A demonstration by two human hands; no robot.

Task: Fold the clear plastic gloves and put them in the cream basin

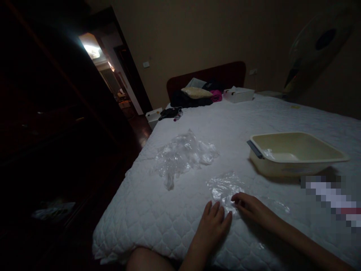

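A clear plastic sheet or bag (224,188) lies flat on the white quilted bed (158,210) in front of me. My left hand (213,222) rests flat beside it, fingers stretched toward its near edge. My right hand (249,206) has curled fingers pinching the sheet's near right edge. A crumpled heap of clear plastic bags (182,154) lies farther off to the left, apart from both hands.
A cream plastic basin (296,152) with a dark handle sits on the bed to the right. At the headboard lie a pillow (196,92), dark and pink clothes and a white box (238,94). A fan (316,45) stands at right. A dark cabinet and a lit doorway are at left.
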